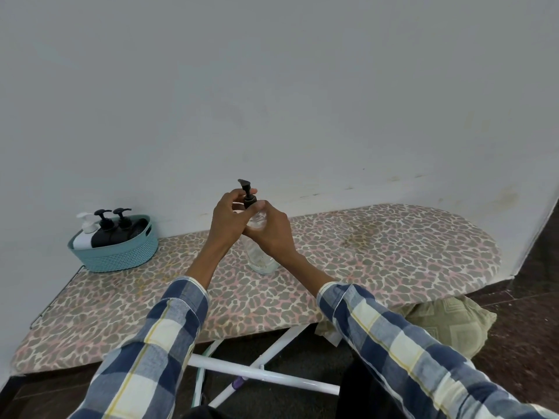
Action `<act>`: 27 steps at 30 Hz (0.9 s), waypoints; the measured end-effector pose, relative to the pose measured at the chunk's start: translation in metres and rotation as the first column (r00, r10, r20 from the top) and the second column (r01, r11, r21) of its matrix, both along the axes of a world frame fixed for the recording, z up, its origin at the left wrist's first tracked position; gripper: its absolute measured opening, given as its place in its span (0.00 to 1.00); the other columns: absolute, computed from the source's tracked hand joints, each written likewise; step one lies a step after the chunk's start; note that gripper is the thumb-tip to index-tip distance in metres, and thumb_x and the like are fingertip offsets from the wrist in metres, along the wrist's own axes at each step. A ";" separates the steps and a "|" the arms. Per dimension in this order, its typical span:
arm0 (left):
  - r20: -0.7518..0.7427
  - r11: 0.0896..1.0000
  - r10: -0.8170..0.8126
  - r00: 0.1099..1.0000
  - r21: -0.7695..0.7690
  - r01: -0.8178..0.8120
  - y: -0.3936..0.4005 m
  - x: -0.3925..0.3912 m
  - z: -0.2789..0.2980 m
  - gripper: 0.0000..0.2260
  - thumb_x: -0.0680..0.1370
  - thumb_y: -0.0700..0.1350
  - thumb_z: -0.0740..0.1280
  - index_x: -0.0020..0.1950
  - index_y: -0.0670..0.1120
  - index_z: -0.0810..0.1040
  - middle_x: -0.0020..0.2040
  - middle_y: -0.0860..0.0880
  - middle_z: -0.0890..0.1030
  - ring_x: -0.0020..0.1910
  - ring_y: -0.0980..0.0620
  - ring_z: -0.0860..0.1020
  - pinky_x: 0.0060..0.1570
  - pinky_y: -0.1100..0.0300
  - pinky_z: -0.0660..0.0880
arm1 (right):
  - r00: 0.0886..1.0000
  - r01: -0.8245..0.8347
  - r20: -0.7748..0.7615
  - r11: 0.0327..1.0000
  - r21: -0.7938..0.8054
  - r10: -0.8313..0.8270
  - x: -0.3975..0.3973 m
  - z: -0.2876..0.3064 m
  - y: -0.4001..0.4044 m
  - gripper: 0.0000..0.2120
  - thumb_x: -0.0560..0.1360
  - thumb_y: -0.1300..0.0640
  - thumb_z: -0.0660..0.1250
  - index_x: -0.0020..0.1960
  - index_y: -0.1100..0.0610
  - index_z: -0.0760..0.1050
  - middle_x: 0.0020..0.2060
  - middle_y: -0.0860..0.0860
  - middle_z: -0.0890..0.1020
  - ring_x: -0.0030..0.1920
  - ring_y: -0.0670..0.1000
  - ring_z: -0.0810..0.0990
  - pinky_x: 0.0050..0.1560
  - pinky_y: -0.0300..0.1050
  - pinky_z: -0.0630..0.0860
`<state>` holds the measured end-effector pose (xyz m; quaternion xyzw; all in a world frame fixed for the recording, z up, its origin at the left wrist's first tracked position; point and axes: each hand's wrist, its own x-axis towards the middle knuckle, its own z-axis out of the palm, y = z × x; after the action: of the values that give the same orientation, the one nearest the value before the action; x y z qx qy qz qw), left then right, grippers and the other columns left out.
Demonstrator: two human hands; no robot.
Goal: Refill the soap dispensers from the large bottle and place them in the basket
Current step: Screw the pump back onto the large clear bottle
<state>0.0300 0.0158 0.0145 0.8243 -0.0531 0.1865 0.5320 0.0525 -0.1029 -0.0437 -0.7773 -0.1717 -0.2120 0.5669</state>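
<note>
While the right hand (270, 228) grips the clear dispenser (260, 252) standing beneath it, the left hand (230, 217), pinching the black pump (248, 195) just above, should twist squarely, bottle held upright.

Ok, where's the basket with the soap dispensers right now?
In the head view, the teal basket sits at the far left of the ironing board, against the wall, holding one white and two black dispensers, left of both hands.
</note>
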 end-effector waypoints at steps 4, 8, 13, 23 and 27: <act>-0.010 0.993 0.035 0.999 -0.114 -0.036 0.002 0.000 -0.002 0.14 0.79 0.45 0.78 0.63 0.47 0.81 0.57 0.52 0.87 0.55 0.53 0.85 0.54 0.55 0.80 | 1.000 0.019 -0.023 1.000 0.010 -0.019 0.001 0.000 -0.002 0.26 0.72 0.41 0.80 0.65 0.51 0.78 0.55 0.45 0.87 0.52 0.45 0.85 0.53 0.49 0.83; 0.008 0.987 0.021 1.000 -0.160 -0.019 0.009 -0.001 -0.004 0.10 0.83 0.38 0.68 0.61 0.45 0.85 0.55 0.52 0.89 0.56 0.55 0.85 0.57 0.57 0.79 | 1.000 0.009 -0.013 1.000 -0.018 -0.009 0.003 0.000 -0.002 0.26 0.72 0.42 0.80 0.66 0.49 0.78 0.56 0.44 0.87 0.54 0.45 0.85 0.55 0.48 0.82; 0.021 0.995 0.001 1.000 -0.103 0.001 0.002 -0.004 0.000 0.12 0.82 0.52 0.75 0.61 0.47 0.87 0.54 0.52 0.89 0.55 0.55 0.86 0.58 0.58 0.80 | 1.000 -0.007 -0.019 1.000 -0.022 0.006 0.003 0.001 -0.002 0.28 0.72 0.42 0.80 0.67 0.50 0.78 0.58 0.44 0.87 0.55 0.45 0.85 0.57 0.49 0.83; -0.014 0.998 0.056 0.998 0.001 -0.056 0.001 -0.004 0.004 0.14 0.83 0.45 0.72 0.69 0.49 0.82 0.62 0.52 0.86 0.60 0.48 0.84 0.64 0.46 0.80 | 0.999 -0.019 -0.051 0.999 -0.025 0.018 0.002 0.004 -0.007 0.26 0.72 0.44 0.80 0.65 0.51 0.78 0.54 0.44 0.86 0.52 0.46 0.85 0.52 0.48 0.83; 0.005 0.994 0.060 0.998 -0.097 -0.059 0.011 -0.005 0.002 0.07 0.84 0.43 0.70 0.60 0.48 0.85 0.55 0.53 0.88 0.55 0.54 0.86 0.55 0.58 0.79 | 0.999 -0.014 -0.037 0.999 -0.048 0.013 0.002 0.003 -0.005 0.28 0.71 0.44 0.81 0.66 0.51 0.78 0.58 0.47 0.86 0.56 0.49 0.85 0.56 0.50 0.82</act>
<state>0.0253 0.0266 0.0169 0.7980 -0.0216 0.2081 0.5652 0.0542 -0.1079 -0.0404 -0.7934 -0.1715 -0.1895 0.5524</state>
